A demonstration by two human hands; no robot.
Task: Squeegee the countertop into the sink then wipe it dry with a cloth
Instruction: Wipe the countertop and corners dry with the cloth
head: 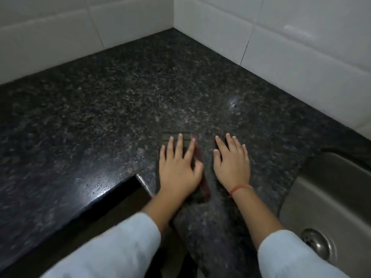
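Both hands lie flat and open on a dark cloth (197,157) spread on the desk (100,109), gripping nothing. The left hand (178,169) presses its striped part; the right hand (232,165) rests at its 3 o'clock, just beside. The cloth's long axis, marked by a red stripe, runs from 12 to 6 o'clock. The sink (321,189) lies at 4 o'clock, nearer the right hand. No squeegee shows, so this looks like the wiping stage.

Cloth (197,155) on countertop (120,101), centre; sink (329,189) at 4 o'clock — tiled wall (301,47) from 10 to 2.
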